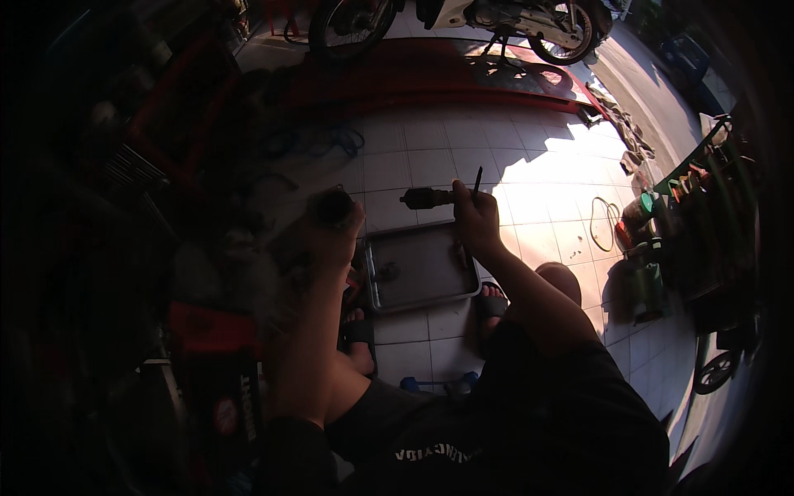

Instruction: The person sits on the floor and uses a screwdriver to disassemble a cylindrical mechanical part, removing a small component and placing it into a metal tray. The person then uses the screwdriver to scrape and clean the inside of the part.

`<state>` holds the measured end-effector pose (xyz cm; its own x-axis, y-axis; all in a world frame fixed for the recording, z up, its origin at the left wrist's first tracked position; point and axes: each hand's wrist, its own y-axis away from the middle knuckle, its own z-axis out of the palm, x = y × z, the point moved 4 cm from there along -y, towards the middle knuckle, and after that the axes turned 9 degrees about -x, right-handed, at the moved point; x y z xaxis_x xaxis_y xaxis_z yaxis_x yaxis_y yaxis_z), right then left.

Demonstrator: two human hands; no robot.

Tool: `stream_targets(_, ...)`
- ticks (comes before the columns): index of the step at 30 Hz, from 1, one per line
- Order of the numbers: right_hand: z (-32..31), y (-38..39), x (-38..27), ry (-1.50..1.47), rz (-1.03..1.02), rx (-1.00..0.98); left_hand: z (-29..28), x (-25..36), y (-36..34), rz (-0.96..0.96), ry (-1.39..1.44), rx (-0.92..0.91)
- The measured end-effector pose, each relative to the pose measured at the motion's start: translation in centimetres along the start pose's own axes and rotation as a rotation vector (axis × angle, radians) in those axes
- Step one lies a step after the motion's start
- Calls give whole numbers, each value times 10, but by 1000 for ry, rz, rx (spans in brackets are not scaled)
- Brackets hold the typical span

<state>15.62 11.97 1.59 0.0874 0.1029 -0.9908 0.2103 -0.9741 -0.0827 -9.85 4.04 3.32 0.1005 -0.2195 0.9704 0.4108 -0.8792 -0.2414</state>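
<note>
Both hands (477, 217) curled, forearms (538, 285) forward

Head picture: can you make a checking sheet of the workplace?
Surface: pale tiled floor, partly sunlit.
Job's things: dark round thing, dark cylindrical thing, metal tray, small things inside.
Clutter: jumbled things at right; left too dark to tell.
Hands: left hand holds the round thing, right hand the cylindrical one plus a thin rod.
Cables: thin loop at right, bluish coil beyond the tray; cable or hose unclear.
Surroundings: motorbike on a red platform.
</note>
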Motion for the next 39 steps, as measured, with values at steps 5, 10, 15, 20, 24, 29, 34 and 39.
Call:
stream_targets(5, 9, 0, 8, 74, -32, 47, -4, 3, 0, 225, -79, -140)
stream_targets(10, 14, 1, 22, 270, -42, 20, 3, -4, 3, 30, 443, -171)
stream_targets(15, 24, -9, 62, 491, -39, -46, 10, 2, 6, -117, 192, 78)
stream_targets(20, 7, -10, 121, 593, 292, -30, 15, -64, -3, -782, 878, 123)
stream_targets(24, 15, -6, 128, 558, 433, -20, 14, -60, -7, -705, 831, 138)
stream_targets(29, 26, -2, 162, 544, 521, 104, 15, -52, -8, -664, 869, 51)
stream_targets(34, 61, 16, 202, 433, 712, 247, 1, -60, -5, -714, 854, 104)
stream_targets(39, 86, 52, 282, 147, 1009, 473, 4, -64, -6, -760, 834, 137)
